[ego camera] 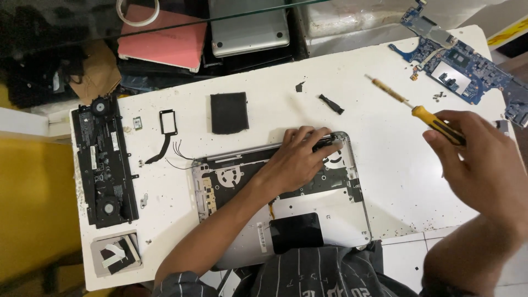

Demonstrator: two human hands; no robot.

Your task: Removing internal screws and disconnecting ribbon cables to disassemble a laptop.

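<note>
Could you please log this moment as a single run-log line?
left hand: pressing on opened laptop chassis | right hand: holding yellow screwdriver raised above white table | blue motherboard: lying apart

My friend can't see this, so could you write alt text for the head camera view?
A person's left hand presses into an opened laptop shell on a white table, while the right hand holds a yellow screwdriver. A black battery and a blue circuit board lie nearby.
</note>
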